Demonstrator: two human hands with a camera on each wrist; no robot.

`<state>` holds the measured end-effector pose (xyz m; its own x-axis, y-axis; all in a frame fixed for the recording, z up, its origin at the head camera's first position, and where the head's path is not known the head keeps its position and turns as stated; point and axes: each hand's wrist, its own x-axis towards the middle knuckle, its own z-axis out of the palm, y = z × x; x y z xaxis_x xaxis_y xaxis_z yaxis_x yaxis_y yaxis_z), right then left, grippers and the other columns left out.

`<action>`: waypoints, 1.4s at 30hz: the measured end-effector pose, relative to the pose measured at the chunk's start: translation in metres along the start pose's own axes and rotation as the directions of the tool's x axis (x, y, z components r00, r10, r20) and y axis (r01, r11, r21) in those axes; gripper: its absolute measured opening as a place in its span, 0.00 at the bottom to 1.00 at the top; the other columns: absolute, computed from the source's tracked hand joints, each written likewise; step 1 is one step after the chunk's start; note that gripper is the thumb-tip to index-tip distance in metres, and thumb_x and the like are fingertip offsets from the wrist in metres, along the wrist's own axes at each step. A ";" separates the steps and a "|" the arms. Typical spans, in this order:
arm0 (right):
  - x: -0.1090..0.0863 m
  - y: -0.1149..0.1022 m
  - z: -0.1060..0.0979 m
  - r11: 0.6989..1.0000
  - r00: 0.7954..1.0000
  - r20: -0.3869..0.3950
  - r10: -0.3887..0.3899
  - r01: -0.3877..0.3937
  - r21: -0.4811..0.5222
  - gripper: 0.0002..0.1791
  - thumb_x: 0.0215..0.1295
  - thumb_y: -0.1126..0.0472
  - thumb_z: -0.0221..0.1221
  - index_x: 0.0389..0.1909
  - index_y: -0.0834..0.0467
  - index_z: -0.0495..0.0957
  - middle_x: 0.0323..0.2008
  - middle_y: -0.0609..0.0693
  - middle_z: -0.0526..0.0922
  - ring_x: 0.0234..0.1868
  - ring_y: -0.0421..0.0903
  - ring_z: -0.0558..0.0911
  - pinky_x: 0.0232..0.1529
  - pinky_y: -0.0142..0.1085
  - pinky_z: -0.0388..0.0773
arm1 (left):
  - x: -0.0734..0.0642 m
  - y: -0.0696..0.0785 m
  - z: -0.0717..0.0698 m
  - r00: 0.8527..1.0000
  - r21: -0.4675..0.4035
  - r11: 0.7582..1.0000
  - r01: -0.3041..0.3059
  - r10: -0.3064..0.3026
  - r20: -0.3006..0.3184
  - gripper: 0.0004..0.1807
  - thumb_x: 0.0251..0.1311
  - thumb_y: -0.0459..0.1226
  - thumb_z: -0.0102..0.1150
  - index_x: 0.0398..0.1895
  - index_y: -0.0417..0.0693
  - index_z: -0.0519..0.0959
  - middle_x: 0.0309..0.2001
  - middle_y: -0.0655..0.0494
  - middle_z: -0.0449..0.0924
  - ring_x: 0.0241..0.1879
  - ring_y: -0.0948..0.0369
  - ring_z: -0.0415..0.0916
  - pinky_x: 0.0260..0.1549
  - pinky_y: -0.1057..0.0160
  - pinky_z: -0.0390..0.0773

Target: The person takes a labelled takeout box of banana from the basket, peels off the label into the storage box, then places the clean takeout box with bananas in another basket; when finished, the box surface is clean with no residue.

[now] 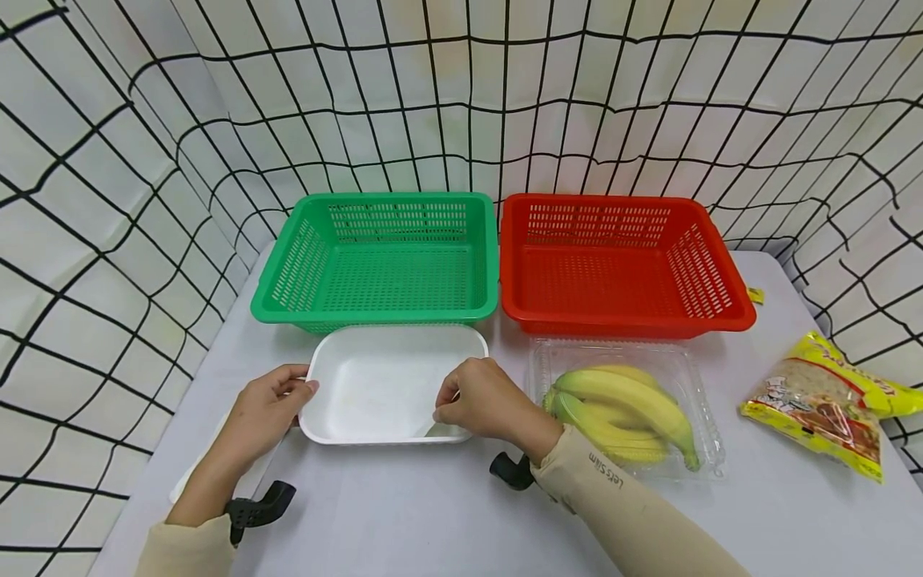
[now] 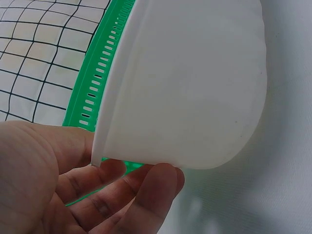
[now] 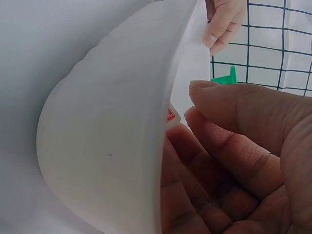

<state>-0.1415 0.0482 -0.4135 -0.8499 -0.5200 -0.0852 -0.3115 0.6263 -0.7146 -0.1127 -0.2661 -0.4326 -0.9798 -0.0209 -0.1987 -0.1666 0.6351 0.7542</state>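
A shallow white tray (image 1: 389, 377) with rounded corners stands on the table in front of the green basket. My left hand (image 1: 270, 405) grips its left rim between thumb and fingers; the left wrist view shows the tray wall (image 2: 195, 83) at close range. My right hand (image 1: 479, 401) reaches over the tray's right side with curled fingers. At its fingertips, low inside the tray, is a small pale card (image 3: 171, 115) with a red mark near its rounded corner. It seems pinched there; the rim and fingers hide most of it.
Behind the tray is a green basket (image 1: 375, 312); a red basket (image 1: 627, 320) adjoins it. Bananas (image 1: 620, 401) lie in a clear plastic container (image 1: 710, 433) at right, beside a yellow food packet (image 1: 822, 401). A white flat object (image 1: 252, 477) lies partly under my left forearm. Black netting surrounds the table.
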 end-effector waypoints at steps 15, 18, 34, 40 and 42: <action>-0.004 -0.002 -0.008 0.999 0.999 0.009 0.043 -0.043 0.010 0.03 0.60 0.62 0.72 0.28 0.54 0.90 0.26 0.39 0.86 0.34 0.41 0.78 0.34 0.33 0.75 | 0.002 0.001 0.001 1.000 0.000 1.000 -0.003 0.003 0.001 0.26 0.78 0.42 0.55 0.69 0.33 0.72 0.50 0.39 0.82 0.41 0.53 0.81 0.33 0.62 0.83; -0.006 -0.002 -0.010 0.999 0.999 0.009 0.044 -0.044 0.014 0.02 0.60 0.61 0.72 0.29 0.54 0.90 0.26 0.39 0.86 0.34 0.41 0.78 0.34 0.33 0.75 | 0.002 0.001 0.000 1.000 0.003 1.000 -0.001 0.001 0.008 0.26 0.78 0.43 0.55 0.69 0.34 0.72 0.50 0.40 0.82 0.41 0.52 0.80 0.34 0.62 0.83; -0.022 -0.009 -0.022 0.998 0.998 -0.027 0.052 -0.051 0.037 0.11 0.62 0.55 0.71 0.43 0.55 0.89 0.38 0.45 0.89 0.38 0.41 0.84 0.41 0.36 0.79 | 0.001 0.000 0.002 0.999 0.055 0.998 0.003 -0.001 -0.038 0.25 0.78 0.44 0.54 0.68 0.34 0.74 0.49 0.41 0.82 0.37 0.53 0.79 0.28 0.65 0.77; -0.032 -0.012 -0.030 0.996 0.994 -0.069 0.088 -0.086 0.031 0.14 0.65 0.50 0.68 0.48 0.50 0.87 0.44 0.44 0.88 0.48 0.49 0.85 0.44 0.41 0.80 | 0.001 -0.001 0.002 0.999 0.067 0.998 0.004 -0.001 -0.048 0.25 0.78 0.44 0.55 0.67 0.35 0.74 0.49 0.41 0.82 0.38 0.54 0.80 0.28 0.65 0.78; -0.036 -0.013 -0.034 0.995 0.991 -0.090 0.095 -0.093 0.033 0.16 0.65 0.49 0.68 0.51 0.50 0.87 0.46 0.43 0.88 0.51 0.50 0.84 0.44 0.41 0.80 | 0.001 -0.001 0.002 0.999 0.071 0.997 0.000 0.003 -0.051 0.25 0.78 0.44 0.55 0.67 0.35 0.74 0.48 0.41 0.82 0.38 0.53 0.80 0.28 0.65 0.78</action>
<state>-0.1209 0.0787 -0.3777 -0.9105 -0.4035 -0.0902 -0.2173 0.6525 -0.7259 -0.1130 -0.2652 -0.4348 -0.9848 -0.0585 -0.1638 -0.1586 0.6882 0.7080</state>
